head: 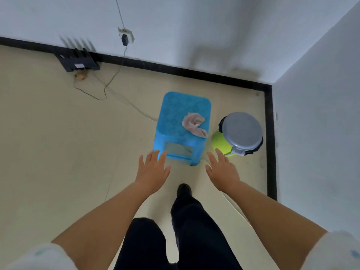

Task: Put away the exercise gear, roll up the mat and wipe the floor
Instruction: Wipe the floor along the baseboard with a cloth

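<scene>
Lying on stool (181, 114), cloth (193, 124) seemingly beyond fingers (155, 155)

— What couldn't you make out?

— The black device (78, 62) by the skirting was smeared by motion blur; its upright prongs showed only as streaks. The small brown thing (80, 76) in front of it was too blurred to name.

— And the stool?

— The left hand (152, 170) covered the near left corner of the blue stool (181, 129). The grey lid (241, 131) hid most of the green bin (221, 142) beneath it.

— Anything cut off?

— Both white sleeves (335, 252) ran off the bottom corners, and the cord (119, 11) left the top edge.
</scene>
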The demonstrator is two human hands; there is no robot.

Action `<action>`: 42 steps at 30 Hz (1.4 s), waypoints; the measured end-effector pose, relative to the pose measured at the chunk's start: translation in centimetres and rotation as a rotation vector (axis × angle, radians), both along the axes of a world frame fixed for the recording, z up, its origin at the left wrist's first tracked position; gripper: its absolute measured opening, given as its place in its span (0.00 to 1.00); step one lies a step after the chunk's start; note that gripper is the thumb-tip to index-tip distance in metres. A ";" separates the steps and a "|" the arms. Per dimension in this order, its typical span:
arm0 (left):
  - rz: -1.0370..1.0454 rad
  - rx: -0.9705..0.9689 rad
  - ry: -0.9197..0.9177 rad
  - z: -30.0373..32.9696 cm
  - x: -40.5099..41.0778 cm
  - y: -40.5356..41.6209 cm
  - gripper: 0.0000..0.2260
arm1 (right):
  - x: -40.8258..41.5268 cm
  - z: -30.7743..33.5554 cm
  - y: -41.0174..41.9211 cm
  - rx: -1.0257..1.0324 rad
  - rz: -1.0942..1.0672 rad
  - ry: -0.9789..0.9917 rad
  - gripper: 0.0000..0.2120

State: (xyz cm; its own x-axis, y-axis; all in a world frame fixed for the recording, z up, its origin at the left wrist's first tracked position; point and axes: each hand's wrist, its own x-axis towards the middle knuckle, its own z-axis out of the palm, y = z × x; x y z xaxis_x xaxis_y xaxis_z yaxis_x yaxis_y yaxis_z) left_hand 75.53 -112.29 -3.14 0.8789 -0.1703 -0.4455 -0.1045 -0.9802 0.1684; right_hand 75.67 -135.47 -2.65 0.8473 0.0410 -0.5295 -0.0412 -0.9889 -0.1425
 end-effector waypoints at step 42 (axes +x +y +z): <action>0.547 -0.028 0.250 -2.5 -2.1 12.4 0.20 | 12.7 -3.3 14.5 0.240 0.303 -0.055 0.16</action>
State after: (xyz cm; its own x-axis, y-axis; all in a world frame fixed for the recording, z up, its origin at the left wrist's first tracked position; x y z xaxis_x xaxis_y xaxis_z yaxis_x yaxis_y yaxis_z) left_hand 73.43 -99.87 -5.64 0.7115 0.2625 -0.6518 0.4597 -0.8754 0.1494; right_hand 88.42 -121.00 -5.95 0.8046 0.4110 -0.4286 0.2620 -0.8934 -0.3649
